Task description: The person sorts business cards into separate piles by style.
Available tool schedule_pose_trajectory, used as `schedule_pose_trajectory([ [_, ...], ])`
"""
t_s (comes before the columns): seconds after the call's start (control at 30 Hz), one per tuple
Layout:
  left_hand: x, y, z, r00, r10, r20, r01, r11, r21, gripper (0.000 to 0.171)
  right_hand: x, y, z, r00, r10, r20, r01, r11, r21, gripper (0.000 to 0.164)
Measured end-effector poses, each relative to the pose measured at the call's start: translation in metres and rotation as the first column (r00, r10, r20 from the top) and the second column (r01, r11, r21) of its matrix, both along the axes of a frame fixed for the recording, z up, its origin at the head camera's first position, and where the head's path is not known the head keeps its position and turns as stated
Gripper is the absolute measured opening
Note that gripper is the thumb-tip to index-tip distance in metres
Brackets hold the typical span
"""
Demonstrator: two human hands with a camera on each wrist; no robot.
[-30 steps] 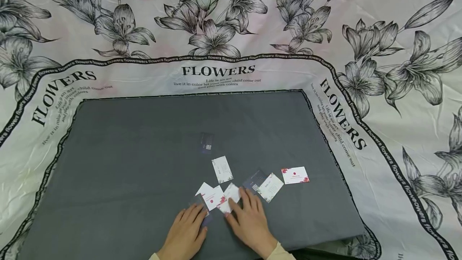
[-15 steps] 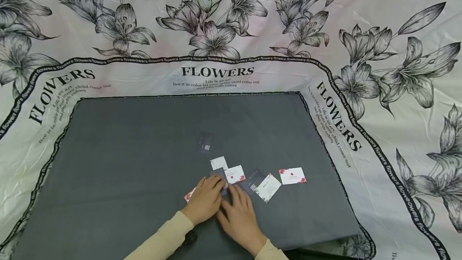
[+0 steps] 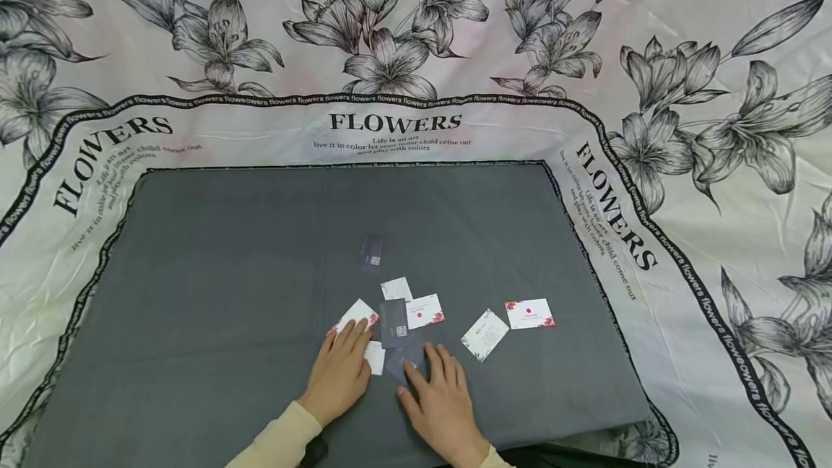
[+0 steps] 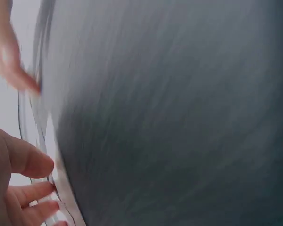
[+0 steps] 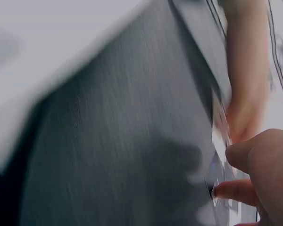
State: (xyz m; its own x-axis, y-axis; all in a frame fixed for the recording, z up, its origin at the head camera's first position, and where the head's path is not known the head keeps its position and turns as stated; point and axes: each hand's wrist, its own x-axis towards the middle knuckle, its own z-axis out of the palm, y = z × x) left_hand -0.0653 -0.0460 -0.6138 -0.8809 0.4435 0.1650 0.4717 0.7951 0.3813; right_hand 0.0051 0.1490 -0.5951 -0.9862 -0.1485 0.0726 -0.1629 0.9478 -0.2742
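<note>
My left hand (image 3: 338,370) lies palm down with its fingertips on a white business card with red corners (image 3: 360,311). Part of another white card (image 3: 375,358) shows beside its thumb. The right hand (image 3: 442,403) has its fingers spread, fingertips at the near edge of a dark business card (image 3: 398,363). Just beyond is a second dark card (image 3: 393,323), which overlaps a white card (image 3: 395,287) and meets a white card with red flowers (image 3: 426,310). In the right wrist view, the right hand's fingers (image 5: 238,190) reach down to the cards at the frame's edge.
To the right lie a white card with grey corners (image 3: 484,336) and a red-cornered white card (image 3: 530,313). A lone dark card (image 3: 372,251) lies farther back. The grey cloth (image 3: 227,273) is bordered by a flower-printed band (image 3: 390,136).
The left hand has moved from the middle dark card leftward onto the red-cornered card. A dark card beside the grey-cornered one has shifted left, to the right hand's fingertips.
</note>
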Motion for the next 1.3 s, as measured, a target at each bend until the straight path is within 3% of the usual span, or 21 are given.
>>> schedule_pose_trajectory([
  [0.17, -0.039, 0.018, 0.007, 0.998, -0.022, 0.066, 0.017, 0.997, 0.078, 0.045, -0.005, -0.02, 0.005, 0.995, 0.104, 0.012, -0.104, 0.994, -0.029, 0.034],
  [0.27, -0.043, 0.026, 0.015, 0.998, -0.033, 0.057, 0.026, 0.991, 0.132, 0.044, -0.025, -0.014, 0.009, 0.997, 0.063, -0.052, -0.066, 0.997, -0.047, 0.031],
  [0.33, -0.033, 0.026, 0.018, 0.999, -0.038, 0.021, 0.036, 0.994, 0.106, 0.043, -0.044, -0.005, 0.01, 0.996, 0.003, -0.091, -0.006, 0.999, -0.032, 0.033],
  [0.47, 0.004, 0.019, 0.014, 0.992, -0.119, -0.033, 0.117, 0.992, -0.039, 0.05, -0.083, 0.008, 0.009, 0.998, -0.044, -0.046, 0.045, 0.999, 0.013, 0.038],
  [0.57, 0.034, 0.022, 0.009, 0.971, -0.235, -0.041, 0.23, 0.968, -0.097, 0.052, -0.101, 0.01, 0.009, 0.999, -0.016, 0.05, 0.014, 0.999, 0.029, 0.042],
  [0.67, 0.054, 0.027, 0.008, 0.948, -0.317, -0.035, 0.313, 0.945, -0.088, 0.049, -0.111, 0.011, 0.005, 0.993, -0.014, 0.116, 0.012, 1.0, 0.02, 0.044],
  [0.73, 0.063, 0.027, 0.01, 0.948, -0.316, -0.036, 0.314, 0.948, -0.061, 0.046, -0.117, 0.015, 0.002, 0.991, -0.053, 0.126, 0.051, 0.999, 0.019, 0.045],
  [0.8, 0.067, 0.022, 0.011, 0.967, -0.252, -0.05, 0.25, 0.968, -0.03, 0.043, -0.12, 0.024, -0.001, 0.987, -0.111, 0.116, 0.11, 0.994, 0.013, 0.046],
  [0.9, 0.069, 0.006, 0.012, 0.992, -0.102, -0.068, 0.103, 0.995, -0.002, 0.039, -0.116, 0.045, 0.0, 0.973, -0.212, 0.093, 0.213, 0.977, -0.001, 0.049],
  [1.0, 0.066, -0.009, 0.011, 1.0, -0.005, -0.007, 0.005, 0.999, -0.043, 0.043, -0.092, 0.068, 0.006, 0.95, -0.294, 0.105, 0.299, 0.954, -0.031, 0.054],
  [1.17, 0.053, -0.004, 0.007, 0.997, 0.013, 0.075, -0.007, 0.996, -0.085, 0.049, -0.041, 0.091, 0.007, 0.901, -0.403, 0.159, 0.413, 0.91, -0.035, 0.058],
  [1.23, 0.049, 0.008, 0.005, 0.998, 0.0, 0.068, 0.004, 0.998, -0.059, 0.048, -0.027, 0.089, 0.003, 0.895, -0.413, 0.166, 0.423, 0.906, -0.025, 0.057],
  [1.3, 0.048, 0.021, 0.005, 0.997, -0.037, 0.062, 0.04, 0.998, -0.043, 0.047, -0.02, 0.079, 0.001, 0.906, -0.392, 0.16, 0.4, 0.916, -0.024, 0.054],
])
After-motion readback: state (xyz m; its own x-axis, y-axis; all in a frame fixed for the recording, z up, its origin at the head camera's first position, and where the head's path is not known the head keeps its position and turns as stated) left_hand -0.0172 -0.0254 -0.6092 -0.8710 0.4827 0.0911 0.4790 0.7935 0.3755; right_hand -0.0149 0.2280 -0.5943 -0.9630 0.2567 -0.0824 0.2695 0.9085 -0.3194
